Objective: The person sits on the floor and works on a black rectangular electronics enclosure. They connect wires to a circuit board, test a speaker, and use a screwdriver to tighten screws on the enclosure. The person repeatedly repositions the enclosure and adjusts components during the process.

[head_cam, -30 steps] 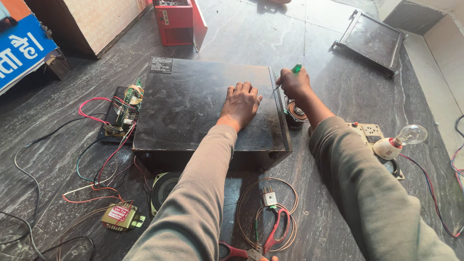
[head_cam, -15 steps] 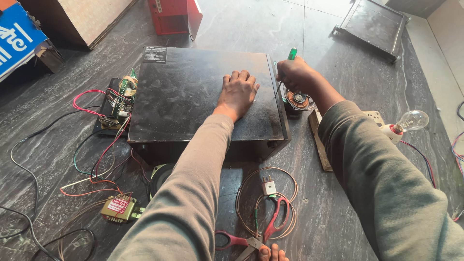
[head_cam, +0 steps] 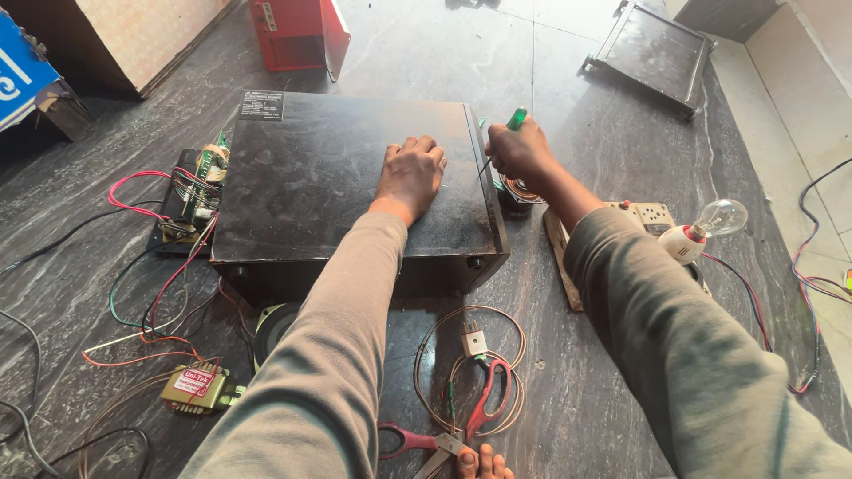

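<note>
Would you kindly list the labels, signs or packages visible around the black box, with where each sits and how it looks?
Label: far left corner of the black box top; small dark rectangle with pale print.
Sign: far left edge of view; blue board with white lettering, partly cut off.
Transformer label: near left on the floor among wires; white sticker with red print on a yellowish transformer.
Red case: far floor beyond the box; small pale sticker on its face.

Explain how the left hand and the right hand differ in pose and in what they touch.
The left hand lies flat, palm down, on top of the black box; the right hand is closed in a fist beside the box's right edge. The left hand holds nothing; the right hand grips a green-handled screwdriver. Both wear grey sleeves.
</note>
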The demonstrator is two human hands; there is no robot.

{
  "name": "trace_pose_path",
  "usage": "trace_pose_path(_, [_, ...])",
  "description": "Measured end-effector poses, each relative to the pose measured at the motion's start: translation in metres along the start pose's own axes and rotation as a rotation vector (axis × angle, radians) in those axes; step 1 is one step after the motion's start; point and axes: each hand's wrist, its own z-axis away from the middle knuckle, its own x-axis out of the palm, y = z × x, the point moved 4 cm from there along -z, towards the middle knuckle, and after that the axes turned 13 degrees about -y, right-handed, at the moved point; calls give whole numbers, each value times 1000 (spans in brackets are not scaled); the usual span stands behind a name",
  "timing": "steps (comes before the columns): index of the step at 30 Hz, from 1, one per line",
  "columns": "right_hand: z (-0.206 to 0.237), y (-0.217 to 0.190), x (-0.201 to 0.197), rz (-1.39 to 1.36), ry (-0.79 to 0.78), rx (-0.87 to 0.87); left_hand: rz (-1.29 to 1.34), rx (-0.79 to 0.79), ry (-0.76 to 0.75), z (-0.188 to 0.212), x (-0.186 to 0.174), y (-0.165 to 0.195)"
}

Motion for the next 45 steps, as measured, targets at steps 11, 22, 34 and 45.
trace_pose_path(11, [-25,-18,24,617,66,-32,-26,14,-55,2,9,-3])
trace_pose_path(22, [1,-40,95,991,106,-106,19,4,-96,1,25,-18])
trace_pose_path(34, [-17,-18,93,1150,76,-110,177,-25,-92,5,2,-17])
trace_pose_path(45, [-12,-6,65,762,52,102,483,-170,-25,0,3,-33])
